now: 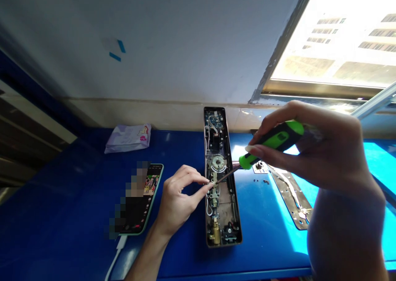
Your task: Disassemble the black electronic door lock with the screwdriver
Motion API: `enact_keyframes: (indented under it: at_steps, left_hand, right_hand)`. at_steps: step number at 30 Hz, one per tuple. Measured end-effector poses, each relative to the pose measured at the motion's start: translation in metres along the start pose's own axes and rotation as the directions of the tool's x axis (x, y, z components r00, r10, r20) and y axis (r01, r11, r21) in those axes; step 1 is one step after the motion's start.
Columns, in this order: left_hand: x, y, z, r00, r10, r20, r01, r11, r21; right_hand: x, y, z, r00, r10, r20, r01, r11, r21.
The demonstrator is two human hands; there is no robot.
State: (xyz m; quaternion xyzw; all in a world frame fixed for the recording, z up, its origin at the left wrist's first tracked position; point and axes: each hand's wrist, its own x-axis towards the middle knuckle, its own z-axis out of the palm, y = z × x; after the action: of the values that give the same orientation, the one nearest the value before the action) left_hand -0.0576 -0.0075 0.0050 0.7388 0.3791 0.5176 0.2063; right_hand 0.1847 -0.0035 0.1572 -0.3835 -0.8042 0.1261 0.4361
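A long, narrow electronic door lock housing [223,207] lies open-side up on the blue table, showing a circuit board, wires, a round metal disc and brass-coloured parts. My right hand [328,149] grips a green and black screwdriver [275,143] by its handle. The screwdriver's shaft slants down to the left, its tip at the metal parts in the middle of the housing. From the left, my left hand [182,194] reaches over the housing's edge. Its thumb and forefinger are pinched together beside the screwdriver tip; whatever they hold is too small to make out.
A phone [140,207] with a white cable [119,248] lies at the left. Behind it is a pale purple packet [128,138]. To the right are small screws [266,182] and a dark plate [291,194] with wires. A wall and window stand behind the table [262,240].
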Motion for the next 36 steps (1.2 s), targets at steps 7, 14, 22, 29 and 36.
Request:
enact_keyframes:
  at_steps: [7,14,22,29,36]
  left_hand:
    - [-0.003,-0.006,-0.004,0.966,-0.190,-0.175,0.212,0.970,0.120]
    - [-0.001,-0.001,-0.001,0.986,-0.104,-0.129,0.120,0.985,0.127]
    - [0.047,0.030,0.024,0.907,0.135,0.399,-0.236,0.947,0.218]
    - [0.096,0.041,0.108,0.523,0.095,0.847,-0.560,0.788,0.257]
    - [0.091,0.029,0.142,0.514,0.111,0.851,-0.563,0.792,0.236]
  right_hand:
    - [-0.002,0.006,-0.012,0.995,0.057,0.080,-0.047,0.991,-0.125]
    - [0.000,0.008,-0.009,0.989,0.069,0.134,-0.046,0.985,-0.168]
    - [-0.008,0.000,-0.033,0.996,0.063,0.057,-0.040,0.940,-0.340]
    - [-0.022,0.013,-0.068,0.943,0.306,0.134,-0.196,0.831,-0.521]
    - [-0.033,0.032,-0.082,0.947,0.296,0.127,-0.216,0.876,-0.431]
